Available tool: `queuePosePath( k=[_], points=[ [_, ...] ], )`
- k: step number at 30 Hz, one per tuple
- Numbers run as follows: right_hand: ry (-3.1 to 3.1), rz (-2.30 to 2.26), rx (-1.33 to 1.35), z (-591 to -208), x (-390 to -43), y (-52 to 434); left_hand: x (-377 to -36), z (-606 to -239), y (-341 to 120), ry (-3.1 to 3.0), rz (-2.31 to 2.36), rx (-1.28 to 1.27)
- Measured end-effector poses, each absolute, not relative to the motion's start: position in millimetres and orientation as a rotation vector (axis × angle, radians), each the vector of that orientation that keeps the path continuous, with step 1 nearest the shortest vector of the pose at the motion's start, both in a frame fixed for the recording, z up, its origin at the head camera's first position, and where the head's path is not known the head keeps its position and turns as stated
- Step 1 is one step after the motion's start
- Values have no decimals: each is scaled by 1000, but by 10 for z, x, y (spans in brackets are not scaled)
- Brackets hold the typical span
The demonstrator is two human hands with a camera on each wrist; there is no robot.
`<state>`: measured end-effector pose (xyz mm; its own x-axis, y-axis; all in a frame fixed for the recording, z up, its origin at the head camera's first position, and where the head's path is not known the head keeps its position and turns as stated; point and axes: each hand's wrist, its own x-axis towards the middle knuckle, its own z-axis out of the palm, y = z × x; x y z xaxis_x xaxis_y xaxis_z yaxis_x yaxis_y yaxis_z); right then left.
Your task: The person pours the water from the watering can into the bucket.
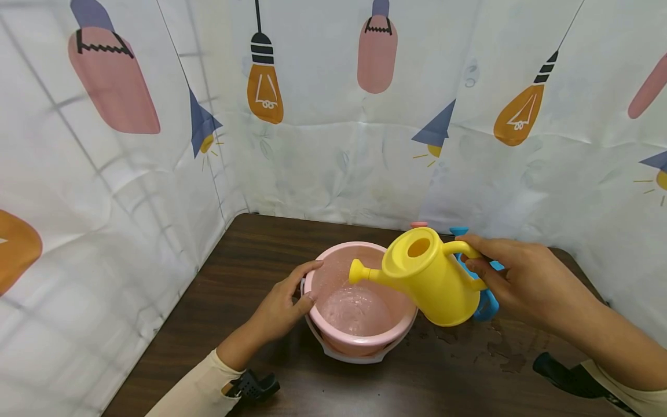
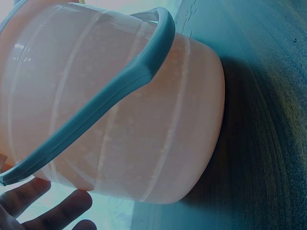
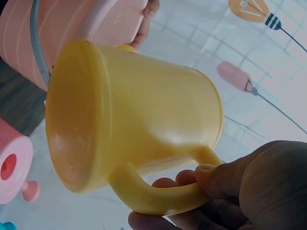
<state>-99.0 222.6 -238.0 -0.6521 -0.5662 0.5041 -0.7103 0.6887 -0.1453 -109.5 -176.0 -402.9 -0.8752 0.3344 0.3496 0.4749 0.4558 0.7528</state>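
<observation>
My right hand [image 1: 526,278] grips the handle of a yellow watering can [image 1: 443,284]. The can leans to the left, and its spout reaches over the opening of a pink bucket [image 1: 359,339]. Rippling water [image 1: 354,310] covers the bucket's bottom. At the bucket's left side, my left hand [image 1: 283,304] holds the rim with its thumb and fingers. The bucket's pale handle [image 2: 103,103] hangs down along its outer wall. From the right wrist view, the can's round base [image 3: 72,120] faces the camera, and my fingers [image 3: 189,179] wrap its handle.
Behind the yellow can stands a blue watering can [image 1: 487,304], mostly hidden. A pink watering can [image 3: 19,143] shows at the right wrist view's left edge. Water spots [image 1: 502,350] wet the dark wooden table [image 1: 260,255]. A printed white curtain [image 1: 323,162] hangs behind and to the left.
</observation>
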Motion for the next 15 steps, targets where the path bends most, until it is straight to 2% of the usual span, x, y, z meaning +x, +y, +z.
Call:
queuePosePath(
  k=[15],
  points=[
    [-2490,462,982,-2375,-987,2230,-1096,-4033,-1759,-2545,-1404,-722]
  ],
)
